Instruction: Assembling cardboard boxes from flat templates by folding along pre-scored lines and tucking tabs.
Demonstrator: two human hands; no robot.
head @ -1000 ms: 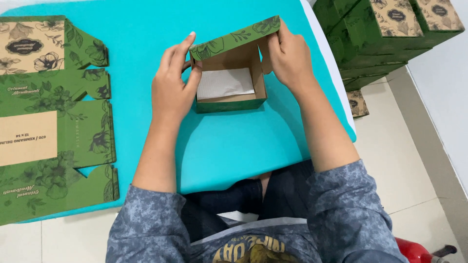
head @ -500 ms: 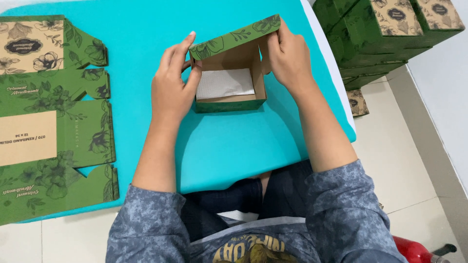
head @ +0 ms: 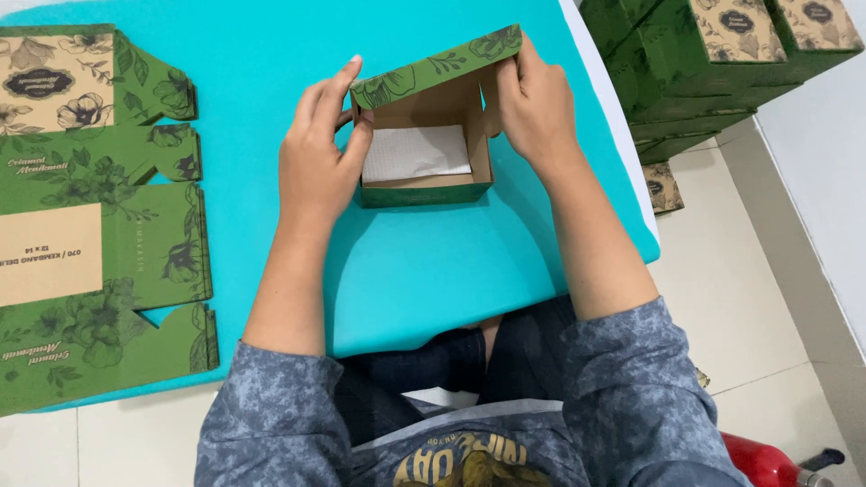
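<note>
A small green cardboard box (head: 424,191) with floral print stands on the turquoise table (head: 433,261), its brown inside showing. A white sheet of paper (head: 415,151) lies flat on its bottom. My left hand (head: 317,167) grips the box's left wall, fingers up along the lid's corner. My right hand (head: 534,104) holds the right wall and the raised green lid flap (head: 437,68), which stands tilted over the far side.
Flat unfolded green box blanks (head: 90,207) lie stacked at the table's left. Folded green boxes (head: 722,54) are piled on the floor to the right, with one small piece (head: 663,185) beside them. My knees sit under the table's near edge. A red object (head: 767,460) is at lower right.
</note>
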